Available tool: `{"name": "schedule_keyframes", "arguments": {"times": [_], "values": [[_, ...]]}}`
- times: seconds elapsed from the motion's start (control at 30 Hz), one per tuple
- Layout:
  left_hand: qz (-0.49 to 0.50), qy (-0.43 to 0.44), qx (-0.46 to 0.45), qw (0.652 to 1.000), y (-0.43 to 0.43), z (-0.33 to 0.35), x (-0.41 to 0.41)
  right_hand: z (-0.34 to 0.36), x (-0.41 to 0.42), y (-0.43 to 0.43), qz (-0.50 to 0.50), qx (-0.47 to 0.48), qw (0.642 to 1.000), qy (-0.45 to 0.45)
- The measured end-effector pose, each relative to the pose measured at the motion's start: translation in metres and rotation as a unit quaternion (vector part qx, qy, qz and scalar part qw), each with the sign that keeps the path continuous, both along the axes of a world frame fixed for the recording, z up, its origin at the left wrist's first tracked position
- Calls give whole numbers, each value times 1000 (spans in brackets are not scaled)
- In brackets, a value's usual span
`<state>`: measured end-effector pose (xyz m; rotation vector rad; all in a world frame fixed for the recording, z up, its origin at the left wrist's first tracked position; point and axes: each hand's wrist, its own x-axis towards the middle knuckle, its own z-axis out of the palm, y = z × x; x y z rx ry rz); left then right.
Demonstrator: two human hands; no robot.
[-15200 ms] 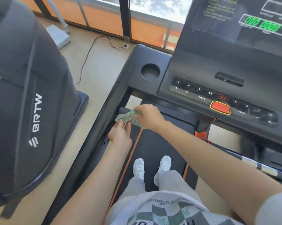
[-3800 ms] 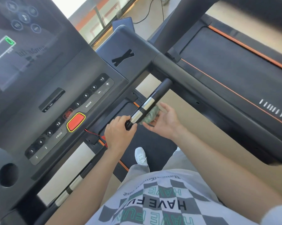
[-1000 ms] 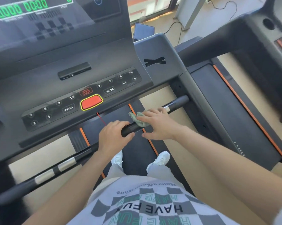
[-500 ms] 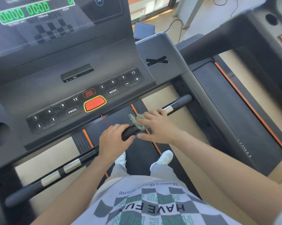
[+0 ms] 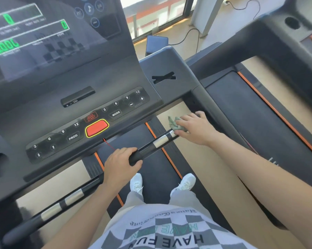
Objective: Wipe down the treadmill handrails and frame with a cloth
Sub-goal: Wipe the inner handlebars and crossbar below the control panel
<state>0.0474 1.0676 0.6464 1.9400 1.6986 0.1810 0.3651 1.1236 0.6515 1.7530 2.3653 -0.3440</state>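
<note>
A black crossbar handrail (image 5: 151, 146) with silver sensor bands runs diagonally below the treadmill console (image 5: 90, 112). My left hand (image 5: 121, 163) grips the bar near its middle. My right hand (image 5: 194, 127) presses a crumpled green cloth (image 5: 175, 122) onto the bar's right end, close to the right frame arm (image 5: 216, 112). The fingers of that hand lie fairly flat over the cloth, which hides the bar's tip.
A second treadmill (image 5: 270, 112) with an orange-edged belt stands close on the right. The walking belt (image 5: 151, 169) and my white shoes (image 5: 185, 182) are below the bar. A red stop button (image 5: 97, 128) sits on the console, and a cable (image 5: 187, 38) lies on the floor by the window.
My right hand has slid the cloth rightward along the bar to its end, uncovering the silver bands. The left hand keeps its grip on the bar. The camera has moved closer.
</note>
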Motion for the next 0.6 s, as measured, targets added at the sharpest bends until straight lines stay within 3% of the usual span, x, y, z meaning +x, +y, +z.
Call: {"name": "schedule_keyframes", "arguments": {"times": [0.27, 0.37, 0.43, 0.5, 0.6], "values": [[8, 21, 10, 1000, 12, 18, 57, -23, -11, -19, 33, 103, 988, 109], [37, 2, 20, 999, 13, 27, 88, -21, 4, -19, 66, 70, 982, 162], [58, -36, 17, 998, 12, 32, 107, -14, 22, -15, 20, 16, 971, 238], [83, -117, 10, 990, 11, 39, 127, -2, 39, -12, -79, -54, 926, 365], [119, -225, -15, 967, 15, 56, 156, 24, 57, -10, -177, -139, 825, 519]]}}
